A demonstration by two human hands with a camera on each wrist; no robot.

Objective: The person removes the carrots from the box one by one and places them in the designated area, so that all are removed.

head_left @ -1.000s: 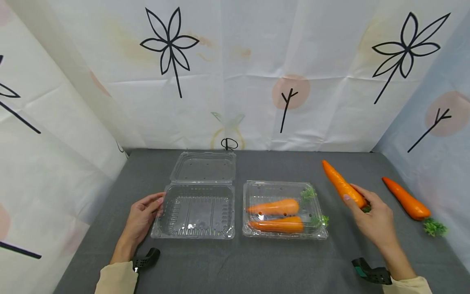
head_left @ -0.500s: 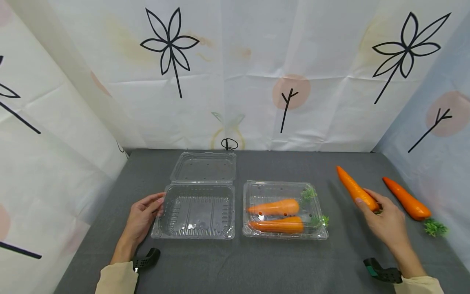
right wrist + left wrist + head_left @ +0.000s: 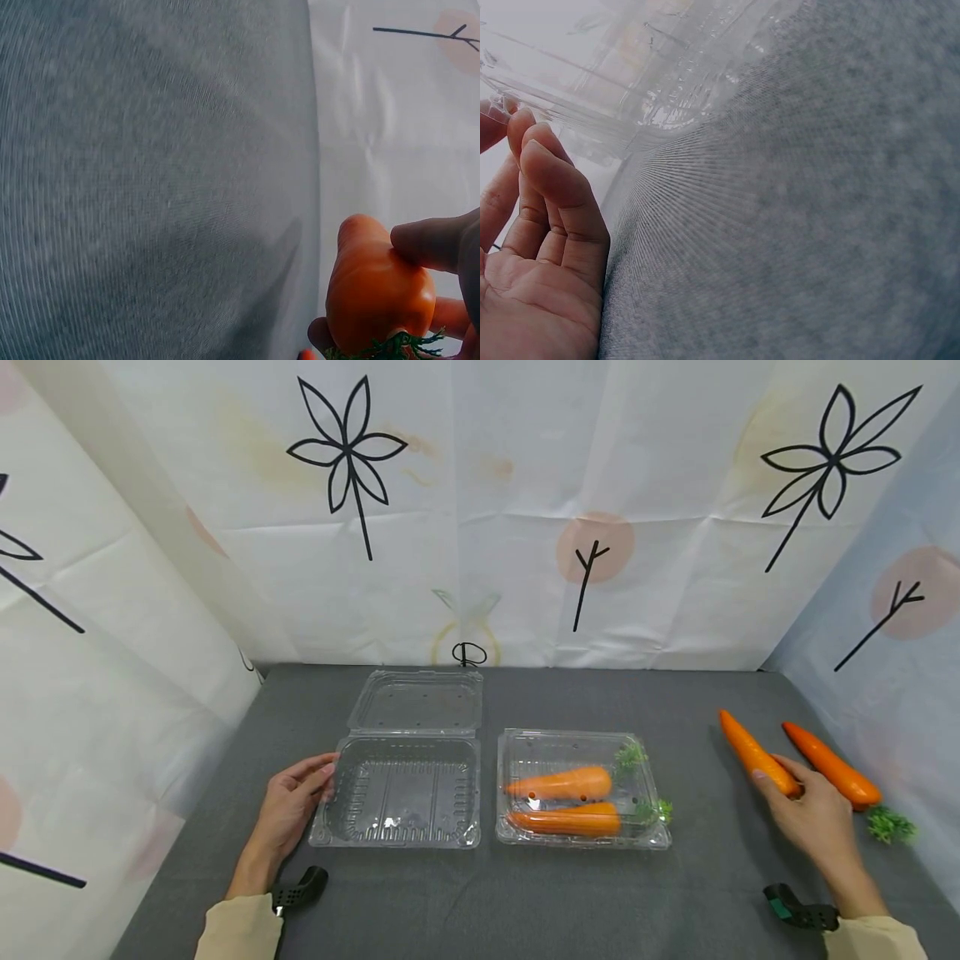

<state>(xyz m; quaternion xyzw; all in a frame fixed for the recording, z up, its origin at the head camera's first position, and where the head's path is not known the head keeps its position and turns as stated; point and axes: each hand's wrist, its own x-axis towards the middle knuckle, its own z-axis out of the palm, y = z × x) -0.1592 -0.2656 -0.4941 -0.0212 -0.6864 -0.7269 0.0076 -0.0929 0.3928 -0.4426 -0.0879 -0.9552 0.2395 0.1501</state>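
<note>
My left hand (image 3: 288, 802) pinches the left rim of a clear plastic container (image 3: 405, 793), whose lid (image 3: 417, 702) is folded back behind it. In the left wrist view, thumb and fingertips meet at the clear edge. A carrot (image 3: 757, 756) is gripped by its thick end in my right hand (image 3: 813, 814), its tip pointing away to the left. Green leaves show under that carrot (image 3: 379, 300) in the right wrist view, and its shadow falls on the cloth. Just right of the hand lies another carrot (image 3: 828, 764) with a leafy top (image 3: 890, 824).
A second clear container (image 3: 525, 747), lid down, stands in the middle with two carrots (image 3: 562, 783) inside. Some green leaves poke out at its right side. Grey cloth (image 3: 480, 902) covers the table, and white printed sheets (image 3: 510, 468) enclose its back and sides.
My right hand has carried its carrot rightward and slightly nearer to me, closer to the carrot lying at the right. The left hand and both containers have stayed in place.
</note>
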